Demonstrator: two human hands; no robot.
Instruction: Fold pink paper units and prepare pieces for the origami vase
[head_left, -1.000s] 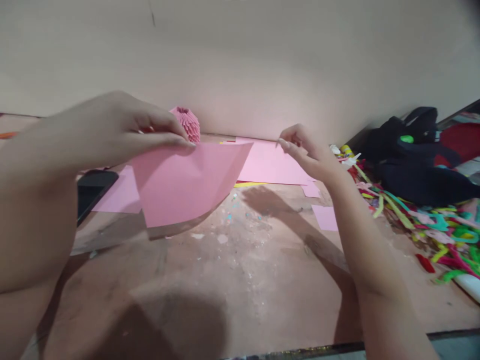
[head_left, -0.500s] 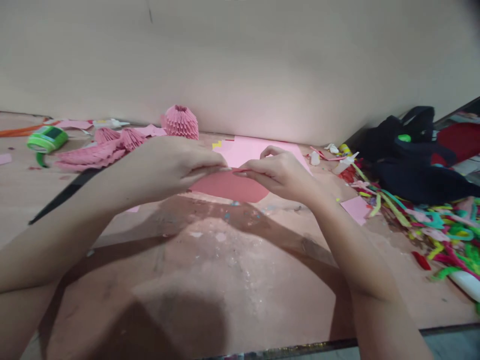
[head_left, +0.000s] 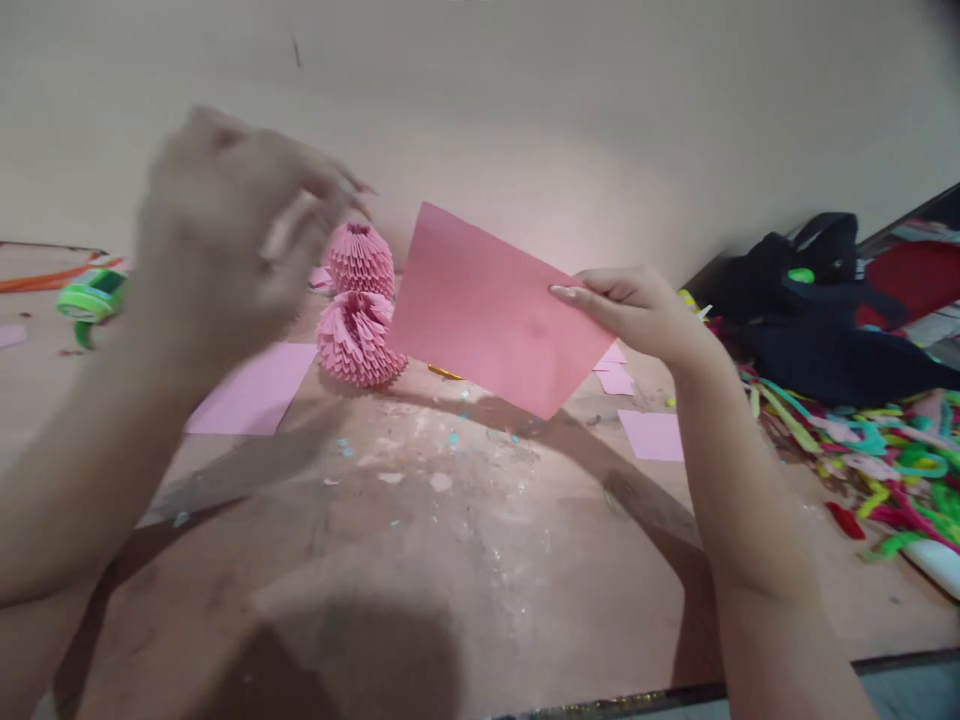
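Pale wall rises behind a scuffed brown table (head_left: 465,560). Above it, the right hand (head_left: 637,315) pinches the right edge of a pink paper sheet (head_left: 495,310), held tilted in the air. Left of the sheet, the left hand (head_left: 225,240) hangs blurred, fingers loosely curled around nothing. Folded pink paper models (head_left: 360,320) stand just left of the sheet; colourful scraps (head_left: 862,450) lie well to its right.

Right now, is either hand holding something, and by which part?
The right hand pinches the pink sheet at its right edge, lifted off the table. The left hand, blurred, holds nothing visible.
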